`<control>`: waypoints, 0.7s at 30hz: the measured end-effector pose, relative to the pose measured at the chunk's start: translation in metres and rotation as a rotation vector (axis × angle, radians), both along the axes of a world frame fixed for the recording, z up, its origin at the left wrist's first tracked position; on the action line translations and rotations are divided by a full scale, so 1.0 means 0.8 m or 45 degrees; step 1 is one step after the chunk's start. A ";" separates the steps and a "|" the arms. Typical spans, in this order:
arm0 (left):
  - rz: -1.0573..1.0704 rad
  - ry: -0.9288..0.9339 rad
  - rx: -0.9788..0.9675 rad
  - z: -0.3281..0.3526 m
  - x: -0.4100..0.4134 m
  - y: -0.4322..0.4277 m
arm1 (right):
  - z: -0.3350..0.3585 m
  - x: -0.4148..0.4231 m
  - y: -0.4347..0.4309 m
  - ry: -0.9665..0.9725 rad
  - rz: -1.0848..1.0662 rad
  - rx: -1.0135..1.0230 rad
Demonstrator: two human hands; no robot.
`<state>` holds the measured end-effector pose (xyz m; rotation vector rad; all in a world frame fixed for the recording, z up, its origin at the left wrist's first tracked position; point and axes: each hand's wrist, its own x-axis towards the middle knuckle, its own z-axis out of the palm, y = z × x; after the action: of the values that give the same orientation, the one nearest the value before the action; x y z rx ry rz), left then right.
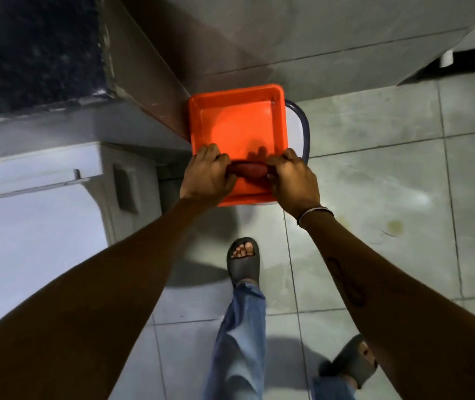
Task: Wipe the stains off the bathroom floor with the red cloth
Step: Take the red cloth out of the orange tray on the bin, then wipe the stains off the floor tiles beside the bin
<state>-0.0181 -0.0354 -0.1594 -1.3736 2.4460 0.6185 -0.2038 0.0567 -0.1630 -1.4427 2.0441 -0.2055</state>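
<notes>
A red cloth (248, 170), rolled into a tight twist, stretches between both hands over the near side of an orange square basin (237, 122). My left hand (207, 174) grips its left end and my right hand (292, 177) grips its right end. The basin stands on the grey tiled bathroom floor (374, 174) against the wall corner and holds a little water. A yellowish stain (395, 226) marks the tile to the right of my right forearm.
A white toilet (37, 203) fills the left side. A dark hose (302, 122) curves behind the basin's right side. My feet in dark slippers (243, 261) stand below the basin. A dark stone ledge (34, 50) is at the upper left.
</notes>
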 end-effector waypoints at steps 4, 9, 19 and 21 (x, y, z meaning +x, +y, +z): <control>0.059 0.210 0.063 0.056 -0.042 0.076 | 0.045 -0.031 0.096 -0.039 -0.261 -0.119; 0.260 0.320 0.324 0.070 -0.093 0.214 | 0.061 -0.092 0.244 -0.199 -0.496 -0.042; 0.801 0.426 0.708 -0.011 -0.142 0.487 | -0.008 -0.178 0.524 -0.592 -0.714 0.280; 0.741 0.385 0.756 -0.040 -0.145 0.523 | -0.040 -0.185 0.563 -0.618 -0.721 0.314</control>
<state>-0.1343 0.3833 -0.1913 -1.7896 1.7642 1.6281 -0.3516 0.5068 -0.1952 -0.5660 1.9276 -0.4653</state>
